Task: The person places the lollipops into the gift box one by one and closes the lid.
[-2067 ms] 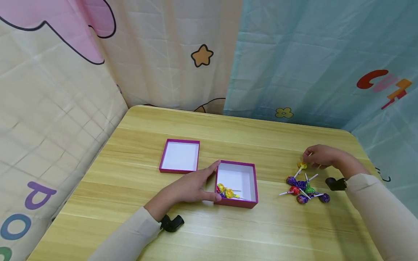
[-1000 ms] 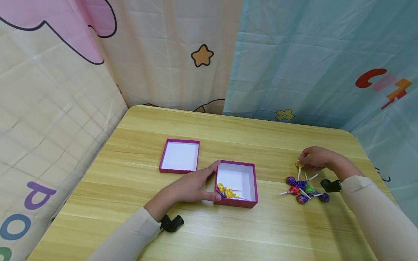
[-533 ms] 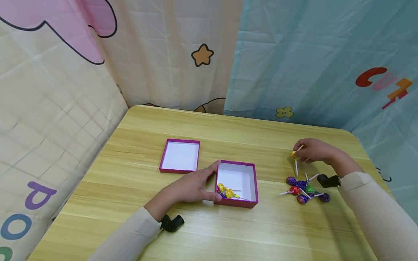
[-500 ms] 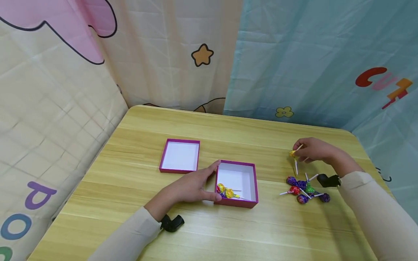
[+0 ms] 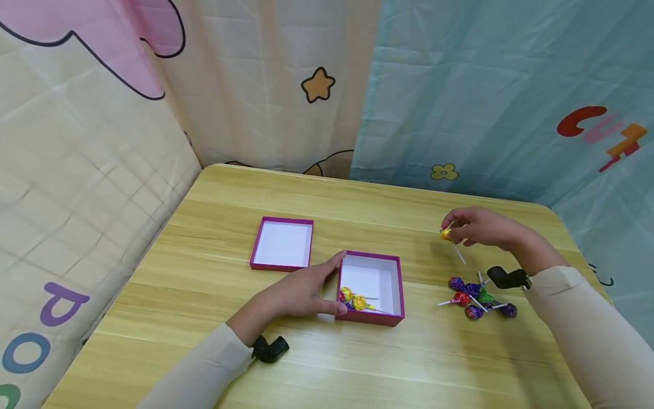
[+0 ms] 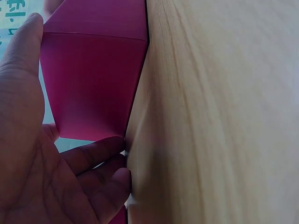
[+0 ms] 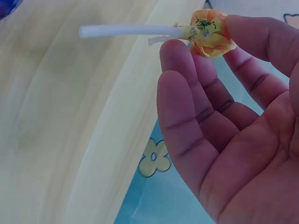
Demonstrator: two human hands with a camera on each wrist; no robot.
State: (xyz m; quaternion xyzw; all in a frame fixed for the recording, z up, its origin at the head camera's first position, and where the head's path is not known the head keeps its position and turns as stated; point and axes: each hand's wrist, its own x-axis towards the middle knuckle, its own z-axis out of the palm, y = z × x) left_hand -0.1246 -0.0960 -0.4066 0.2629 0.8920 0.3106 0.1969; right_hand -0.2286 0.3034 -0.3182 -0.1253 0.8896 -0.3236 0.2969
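Observation:
My right hand (image 5: 482, 227) pinches a yellow-wrapped lollipop (image 5: 446, 234) between thumb and fingers, beyond the lollipop pile. Seen from the right wrist, the lollipop (image 7: 209, 35) has its white stick pointing left, and a second, shorter white stick end shows just below. My left hand (image 5: 301, 289) spans the left side of an open magenta box (image 5: 370, 318), thumb at the near corner and index finger at the far one. The left wrist view shows the box's outer wall (image 6: 93, 84) between thumb and fingers. Inside the box, yellow lollipops (image 5: 360, 302) lie in the near left corner.
Several lollipops lie heaped at the right of the table, among them a red one (image 5: 462, 299), a green one (image 5: 485, 297) and purple ones (image 5: 456, 284). A magenta lid (image 5: 283, 244) rests with its white inside up, left of the box. Printed curtains (image 5: 449, 113) hang behind the table.
My right hand has taken the yellow lollipop from the back of the pile, lifted it, and moved left and farther back with it. The left hand and box have stayed put.

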